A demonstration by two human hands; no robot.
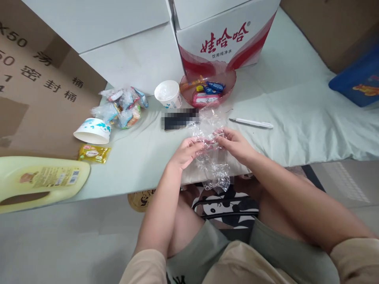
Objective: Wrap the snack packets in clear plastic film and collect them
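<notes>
A crinkled clear plastic bag (218, 167) stretches between my hands, its lower end hanging over the table's front edge. My left hand (189, 151) pinches its left side, and my right hand (233, 144) grips its right side. Some pinkish tint shows in the plastic between the fingers; what causes it I cannot make out. Just beyond the bag lies a dark, pixelated flat object (180, 119). To the right of it rests a white pen-like tool (251, 123) with a dark tip. Behind stands a pink translucent bowl (230, 88) with several wrapped snacks inside.
One paper cup (171, 103) stands near the bowl; another paper cup (91, 134) lies tipped at left. Several wrapped snacks (122, 106) are piled behind it. A yellow packet (94, 154) and a yellow jug (74, 169) lie front left. White cartons (219, 43) line the back; a blue container (355, 86) is at right.
</notes>
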